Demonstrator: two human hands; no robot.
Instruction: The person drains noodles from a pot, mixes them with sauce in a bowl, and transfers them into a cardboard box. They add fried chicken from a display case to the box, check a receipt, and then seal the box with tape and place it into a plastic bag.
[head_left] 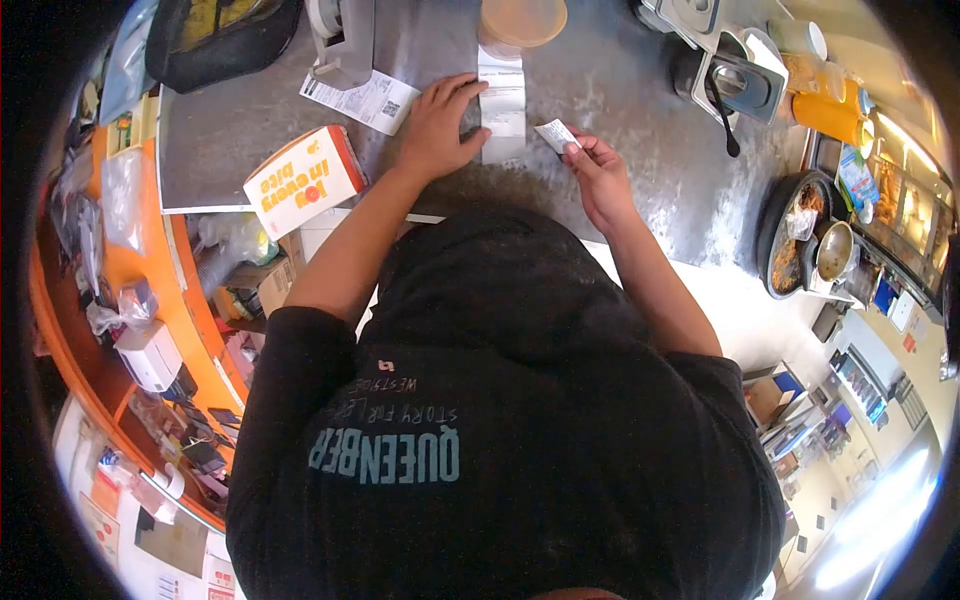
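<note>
A long printed receipt [504, 118] lies on the dark metal counter [440, 210], its far end by a round tub with an orange lid [522, 20]. My left hand [445, 128] rests at the receipt's left edge, fingers spread, fingertips touching the paper. Pinched between thumb and fingers of my right hand [600, 175] is a small printed paper slip [556, 136], held just right of the receipt. Left of my left hand lies a second receipt [362, 98] with a square code. A white and orange food box [305, 180] sits at the counter's near left edge.
A tape dispenser [342, 45] and a black tray [222, 40] stand at the back left. Metal containers [735, 80] with a black-handled utensil are at the back right. A dark round pan [790, 235] with food lies further right. Orange shelving [185, 300] runs along the left.
</note>
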